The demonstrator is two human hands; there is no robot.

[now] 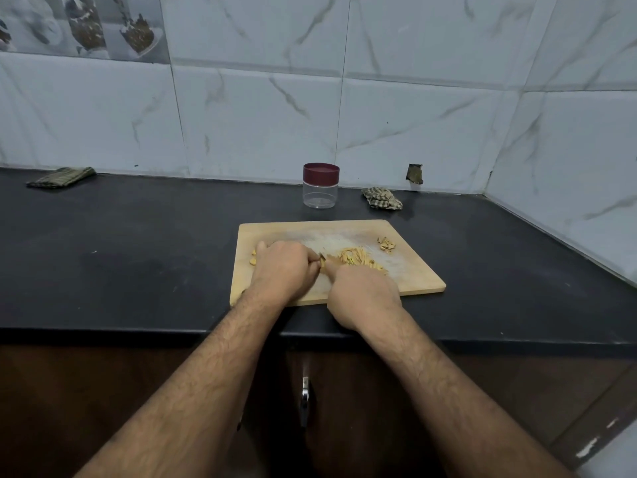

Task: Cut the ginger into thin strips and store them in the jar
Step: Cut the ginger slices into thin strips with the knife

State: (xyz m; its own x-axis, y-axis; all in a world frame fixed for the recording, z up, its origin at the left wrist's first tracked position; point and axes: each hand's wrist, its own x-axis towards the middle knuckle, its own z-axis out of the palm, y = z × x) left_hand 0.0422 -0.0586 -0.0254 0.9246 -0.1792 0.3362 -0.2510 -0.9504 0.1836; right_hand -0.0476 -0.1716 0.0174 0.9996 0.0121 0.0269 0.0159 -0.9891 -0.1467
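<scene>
While the ginger (322, 263) sits near the middle of the cutting board (406, 274), it lies pinned under the curled fingers of the left hand (282, 267), just left of the knife (327, 260), whose blade is mostly hidden. The right hand (362, 293) appears closed round the knife handle, equally near. Cut strips (356, 258) pile just right of the blade, peel scraps (386, 243) further right. The jar (320, 186), lid on, stands beyond the board on the tabletop (138, 253), with open room between.

One head-worn view looks forward and down, close over the cutting board (406, 270), facing the tiled wall (413, 115).
</scene>
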